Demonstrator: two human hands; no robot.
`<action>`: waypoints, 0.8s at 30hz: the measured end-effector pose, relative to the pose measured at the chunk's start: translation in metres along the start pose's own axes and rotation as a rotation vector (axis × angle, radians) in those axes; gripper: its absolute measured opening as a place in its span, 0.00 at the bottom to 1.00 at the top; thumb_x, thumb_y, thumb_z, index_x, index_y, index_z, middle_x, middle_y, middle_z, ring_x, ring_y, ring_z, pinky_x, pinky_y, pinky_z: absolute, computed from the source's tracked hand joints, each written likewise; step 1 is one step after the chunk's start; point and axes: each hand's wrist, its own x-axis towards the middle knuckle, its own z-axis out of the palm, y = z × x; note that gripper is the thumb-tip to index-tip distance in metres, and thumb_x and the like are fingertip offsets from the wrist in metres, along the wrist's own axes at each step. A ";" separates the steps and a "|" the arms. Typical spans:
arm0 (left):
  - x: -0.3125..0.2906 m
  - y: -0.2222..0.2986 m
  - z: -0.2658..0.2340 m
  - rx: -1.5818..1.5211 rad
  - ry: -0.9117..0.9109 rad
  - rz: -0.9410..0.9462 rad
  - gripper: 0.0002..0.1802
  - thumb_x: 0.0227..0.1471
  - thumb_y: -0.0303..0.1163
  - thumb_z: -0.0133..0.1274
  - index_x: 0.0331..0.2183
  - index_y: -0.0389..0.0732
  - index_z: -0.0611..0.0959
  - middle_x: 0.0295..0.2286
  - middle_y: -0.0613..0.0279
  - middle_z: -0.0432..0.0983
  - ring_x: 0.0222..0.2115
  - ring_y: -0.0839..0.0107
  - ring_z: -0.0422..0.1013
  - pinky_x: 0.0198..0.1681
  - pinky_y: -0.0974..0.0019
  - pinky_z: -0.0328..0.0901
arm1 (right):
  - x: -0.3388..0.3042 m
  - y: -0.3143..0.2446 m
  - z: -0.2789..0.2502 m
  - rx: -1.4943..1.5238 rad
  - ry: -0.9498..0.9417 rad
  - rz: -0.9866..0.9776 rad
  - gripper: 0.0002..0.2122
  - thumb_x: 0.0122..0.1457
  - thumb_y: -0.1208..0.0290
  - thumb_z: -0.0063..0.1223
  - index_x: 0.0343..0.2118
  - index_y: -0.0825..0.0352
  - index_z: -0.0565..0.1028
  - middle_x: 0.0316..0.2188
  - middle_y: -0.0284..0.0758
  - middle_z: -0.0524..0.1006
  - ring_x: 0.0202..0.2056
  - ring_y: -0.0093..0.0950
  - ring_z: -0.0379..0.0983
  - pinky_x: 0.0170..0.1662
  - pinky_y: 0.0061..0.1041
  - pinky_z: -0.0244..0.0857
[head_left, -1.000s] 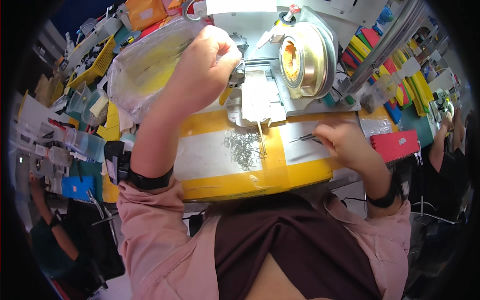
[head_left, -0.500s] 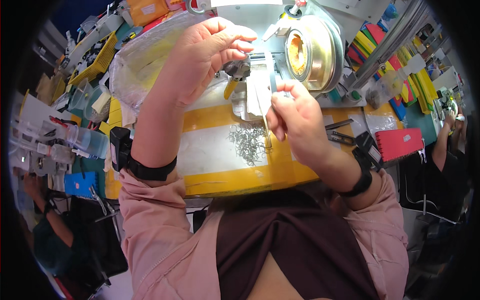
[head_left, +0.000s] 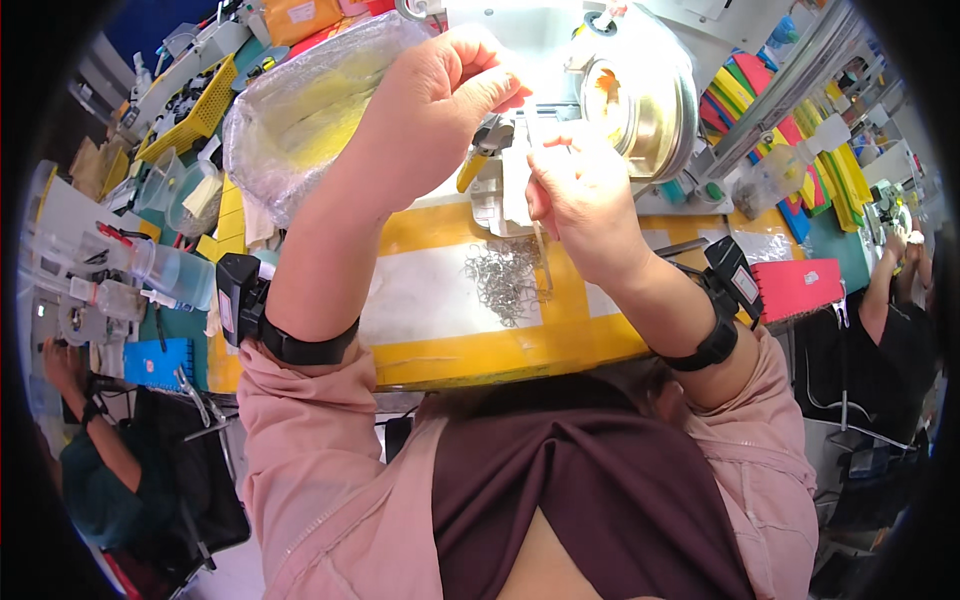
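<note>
My left hand (head_left: pixel 440 110) is raised at the upper middle, thumb and fingertips pinched together; whatever they hold is too small and glare-washed to name. Lower and to its right, my right hand (head_left: pixel 590 205) is closed on a thin pale strip (head_left: pixel 543 265), whose lower end reaches down beside a pile of small bent metal pieces (head_left: pixel 500 282). That pile lies on a white patch of the yellow-edged worktop (head_left: pixel 440 360). Beneath my left fingers is a grey metal fixture with a yellow handle (head_left: pixel 470 172). A shiny round metal drum (head_left: pixel 660 110) stands behind my right hand.
A plastic-wrapped tray (head_left: pixel 265 130) sits at the back left, near a yellow basket (head_left: pixel 205 110). On the right are a red notebook (head_left: pixel 797 287) and colourful stacked folders (head_left: pixel 840 185). Co-workers' hands (head_left: pixel 900 242) show at both sides. Bright light floods the back middle.
My left hand has shifted right and slightly down. My right hand has moved up and a little left, so both hands are closer together near the bright light.
</note>
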 end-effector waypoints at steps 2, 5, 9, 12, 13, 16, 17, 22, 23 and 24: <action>-0.003 0.002 0.000 0.083 -0.006 0.006 0.05 0.51 0.25 0.43 0.27 0.35 0.74 0.25 0.65 0.71 0.29 0.80 0.67 0.37 0.76 0.61 | 0.003 -0.007 0.006 0.104 0.064 0.148 0.04 0.55 0.74 0.43 0.32 0.68 0.65 0.14 0.30 0.67 0.15 0.16 0.61 0.17 0.13 0.54; -0.006 0.005 0.003 0.180 -0.035 -0.002 0.05 0.51 0.25 0.43 0.26 0.36 0.73 0.25 0.66 0.71 0.29 0.80 0.67 0.36 0.76 0.61 | 0.008 -0.016 0.003 0.025 0.045 0.186 0.04 0.55 0.75 0.43 0.29 0.69 0.66 0.14 0.30 0.67 0.15 0.16 0.62 0.18 0.14 0.56; -0.010 0.011 0.003 0.077 -0.043 0.000 0.03 0.51 0.24 0.44 0.27 0.36 0.71 0.24 0.66 0.70 0.28 0.80 0.66 0.36 0.76 0.61 | 0.005 -0.004 0.002 -0.048 -0.001 0.059 0.04 0.54 0.75 0.43 0.28 0.71 0.67 0.13 0.30 0.68 0.15 0.16 0.62 0.19 0.15 0.57; -0.013 0.024 0.000 -0.058 -0.035 0.175 0.03 0.50 0.24 0.45 0.27 0.35 0.71 0.24 0.64 0.70 0.28 0.79 0.65 0.35 0.75 0.60 | 0.014 0.008 -0.003 -0.296 -0.066 -0.230 0.04 0.53 0.76 0.44 0.28 0.72 0.66 0.13 0.30 0.67 0.15 0.16 0.63 0.19 0.15 0.57; -0.016 0.029 -0.003 -0.083 0.003 0.235 0.03 0.50 0.24 0.45 0.26 0.35 0.71 0.23 0.64 0.70 0.28 0.80 0.66 0.35 0.76 0.60 | 0.011 0.005 0.000 -0.216 -0.057 -0.197 0.04 0.53 0.76 0.44 0.28 0.72 0.66 0.13 0.30 0.67 0.15 0.16 0.63 0.19 0.15 0.57; -0.023 0.035 -0.028 -0.025 0.050 0.181 0.04 0.50 0.25 0.46 0.25 0.34 0.72 0.26 0.64 0.72 0.29 0.80 0.65 0.36 0.78 0.60 | -0.018 -0.018 -0.006 0.094 -0.050 0.048 0.04 0.54 0.78 0.42 0.30 0.72 0.64 0.14 0.30 0.68 0.16 0.15 0.63 0.20 0.13 0.56; -0.023 0.035 -0.035 0.049 0.066 0.139 0.04 0.50 0.25 0.46 0.26 0.35 0.72 0.27 0.63 0.72 0.28 0.80 0.65 0.36 0.78 0.59 | -0.032 -0.022 -0.012 0.094 0.002 0.116 0.03 0.54 0.78 0.41 0.31 0.72 0.64 0.14 0.30 0.68 0.16 0.14 0.63 0.20 0.12 0.56; -0.014 -0.009 -0.074 0.376 0.392 -0.093 0.09 0.49 0.31 0.47 0.29 0.34 0.75 0.30 0.63 0.73 0.31 0.75 0.66 0.39 0.70 0.61 | -0.086 -0.025 -0.068 -0.281 -0.063 0.221 0.03 0.53 0.75 0.44 0.29 0.68 0.64 0.13 0.35 0.68 0.16 0.24 0.67 0.22 0.21 0.59; -0.012 -0.025 -0.085 0.540 0.378 -0.068 0.11 0.47 0.33 0.49 0.30 0.34 0.75 0.32 0.61 0.73 0.32 0.72 0.67 0.40 0.68 0.60 | -0.091 -0.023 -0.079 -0.384 -0.097 0.234 0.03 0.53 0.75 0.44 0.28 0.67 0.64 0.14 0.36 0.68 0.16 0.27 0.68 0.22 0.23 0.60; -0.010 -0.039 -0.098 0.712 0.365 -0.044 0.13 0.46 0.35 0.51 0.31 0.34 0.76 0.33 0.59 0.73 0.34 0.69 0.67 0.41 0.66 0.60 | -0.094 -0.021 -0.090 -0.529 -0.163 0.194 0.03 0.51 0.75 0.45 0.28 0.67 0.65 0.15 0.37 0.69 0.17 0.30 0.68 0.23 0.25 0.60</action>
